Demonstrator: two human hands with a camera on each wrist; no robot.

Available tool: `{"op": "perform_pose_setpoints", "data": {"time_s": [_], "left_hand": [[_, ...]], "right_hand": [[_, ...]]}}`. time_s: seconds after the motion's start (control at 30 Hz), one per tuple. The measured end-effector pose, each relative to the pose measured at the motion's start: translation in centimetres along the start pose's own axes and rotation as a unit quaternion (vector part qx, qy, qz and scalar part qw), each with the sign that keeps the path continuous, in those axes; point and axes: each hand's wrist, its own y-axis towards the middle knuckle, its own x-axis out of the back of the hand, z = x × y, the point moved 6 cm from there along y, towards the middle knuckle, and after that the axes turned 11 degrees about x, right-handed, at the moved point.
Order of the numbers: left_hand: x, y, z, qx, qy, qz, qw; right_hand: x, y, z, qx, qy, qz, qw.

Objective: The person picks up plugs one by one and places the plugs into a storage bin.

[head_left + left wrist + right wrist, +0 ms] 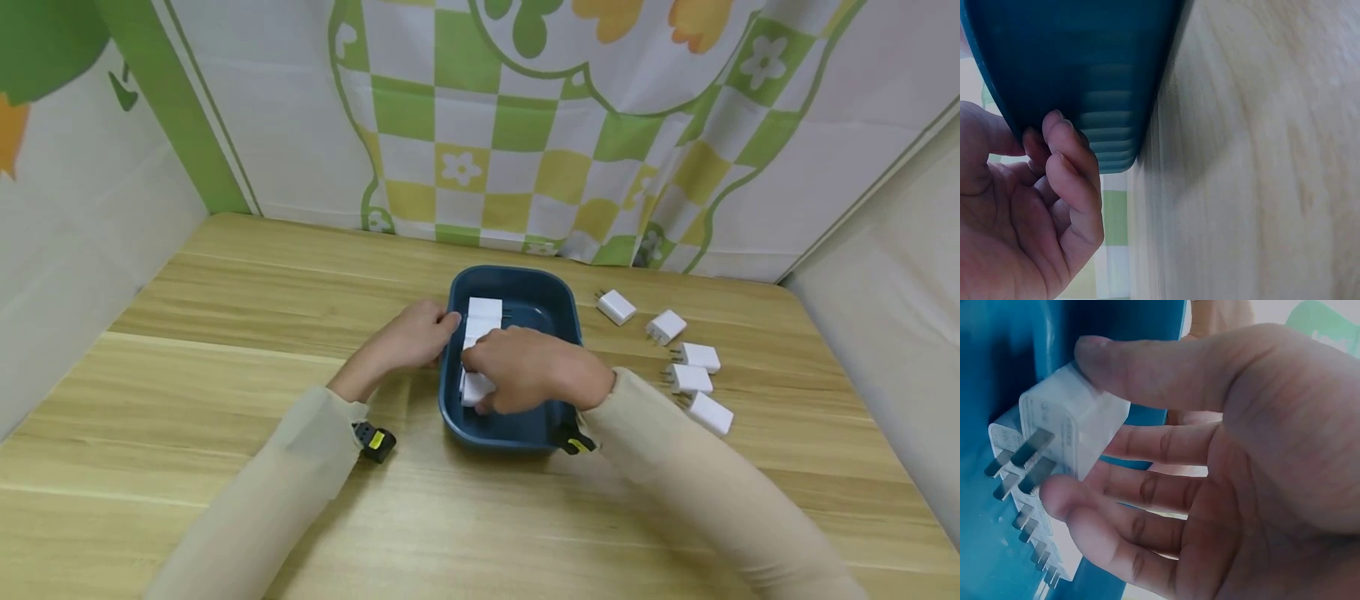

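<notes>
In the head view a dark blue plastic bin [551, 283] stands on the wooden table. My left hand [416, 336] grips its left rim, thumb over the edge and fingers curled against the outer wall, as the left wrist view shows. Inside the bin, my right hand [528, 371] pinches a white charger plug [1079, 419] between thumb and fingers, its two metal prongs pointing sideways. Other white charger plugs [485, 308] lie in a row along the bin's left side, partly hidden by the right hand. Their prongs line up below the held plug in the right wrist view.
Several loose white charger plugs [690, 379] lie on the table [225, 350] to the right of the bin. A checkered green, yellow and white curtain [465, 125] hangs along the table's back edge. Pale fabric walls stand at both sides.
</notes>
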Motion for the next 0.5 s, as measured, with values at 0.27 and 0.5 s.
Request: {"op": "perform_pose_setpoints", "data": {"time_s": [0.27,0.5], "left_hand": [[0.0,0.0,0.0,0.01,0.003,0.0,1.0],[0.0,0.0,0.0,0.006,0.004,-0.005,1.0]], "right_hand": [[-0.2,0.2,0.7,0.007,0.006,0.023,0.9997],[-0.5,0.6,1.2,0.011,0.005,0.033,0.9994]]}}
